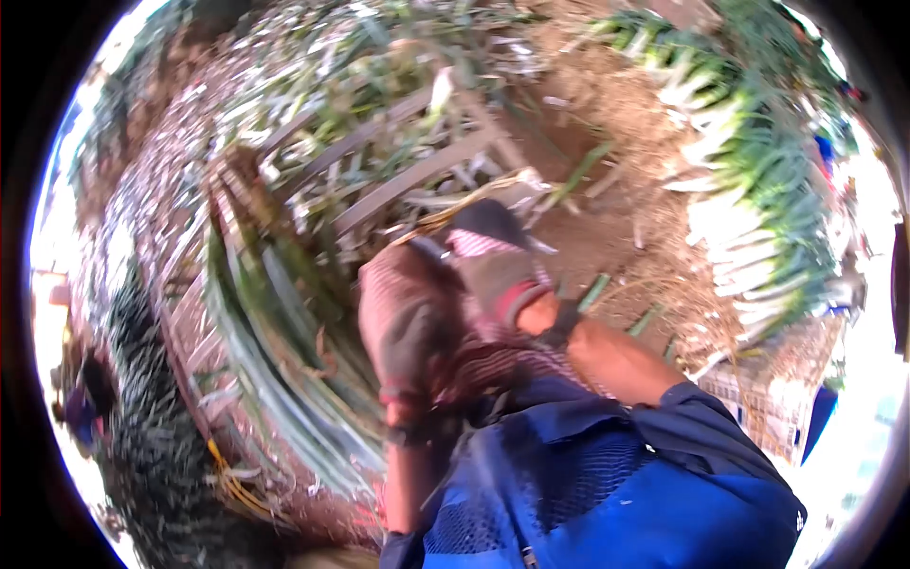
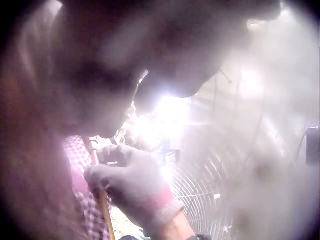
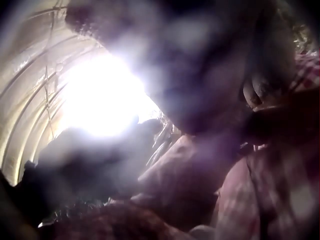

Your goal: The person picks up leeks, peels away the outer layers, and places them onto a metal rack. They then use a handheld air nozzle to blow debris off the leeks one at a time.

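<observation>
My right hand (image 1: 502,280), in a grey glove with a red cuff, is over the checkered trousers (image 1: 545,365). In the left wrist view its curled fingers (image 2: 107,172) grip a thin tan strip (image 2: 105,212). My gloved left hand (image 1: 412,346) is beside it, close to the other leg; its fingers are hidden in the head view, and I cannot tell what it holds. A yellowish strand (image 1: 464,206) runs just ahead of both hands. Left of the left hand lies a bundle of long green leeks (image 1: 284,332).
Wooden slats (image 1: 417,180) lie ahead, with cut leaves (image 1: 360,85) strewn over and beyond them. A long row of white-stemmed leeks (image 1: 730,209) lies on straw at the right. A second mass of leeks (image 1: 142,408) is at far left. A wire fan guard (image 2: 200,192) shows behind.
</observation>
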`<state>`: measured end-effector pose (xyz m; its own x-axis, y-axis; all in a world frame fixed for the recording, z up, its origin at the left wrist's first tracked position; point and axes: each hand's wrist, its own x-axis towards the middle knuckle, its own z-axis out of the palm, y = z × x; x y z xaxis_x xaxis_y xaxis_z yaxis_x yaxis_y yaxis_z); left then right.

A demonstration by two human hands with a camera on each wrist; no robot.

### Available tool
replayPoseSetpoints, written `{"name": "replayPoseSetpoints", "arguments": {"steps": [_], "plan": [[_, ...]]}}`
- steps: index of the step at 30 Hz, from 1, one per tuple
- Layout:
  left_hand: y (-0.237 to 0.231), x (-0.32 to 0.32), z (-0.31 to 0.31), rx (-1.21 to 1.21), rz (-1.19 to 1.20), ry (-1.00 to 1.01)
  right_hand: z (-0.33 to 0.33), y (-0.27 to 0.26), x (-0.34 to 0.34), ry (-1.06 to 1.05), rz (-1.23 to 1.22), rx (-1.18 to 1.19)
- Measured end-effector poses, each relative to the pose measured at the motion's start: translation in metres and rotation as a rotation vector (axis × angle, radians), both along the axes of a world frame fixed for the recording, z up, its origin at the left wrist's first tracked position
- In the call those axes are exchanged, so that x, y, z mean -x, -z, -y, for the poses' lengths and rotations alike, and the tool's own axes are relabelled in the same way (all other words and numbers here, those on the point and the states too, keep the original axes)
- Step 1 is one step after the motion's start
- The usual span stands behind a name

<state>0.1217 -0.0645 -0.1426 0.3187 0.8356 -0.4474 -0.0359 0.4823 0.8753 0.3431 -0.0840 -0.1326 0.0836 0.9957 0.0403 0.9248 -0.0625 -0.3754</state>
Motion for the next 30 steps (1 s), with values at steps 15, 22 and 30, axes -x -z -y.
{"name": "replayPoseSetpoints", "arguments": {"steps": [15, 22, 30], "plan": [[-0.072, -0.035, -0.048, 0.437, 0.596, -0.316, 0.054, -0.114, 0.034, -0.279, -0.179, 0.126], [-0.034, 0.003, -0.049, -0.052, 0.243, -0.046, 0.001, -0.121, 0.056, -0.350, 0.033, -0.084], [-0.013, 0.059, -0.067, -0.032, 0.225, -0.129, -0.073, -0.035, 0.098, -0.342, -0.262, 0.196]]}}
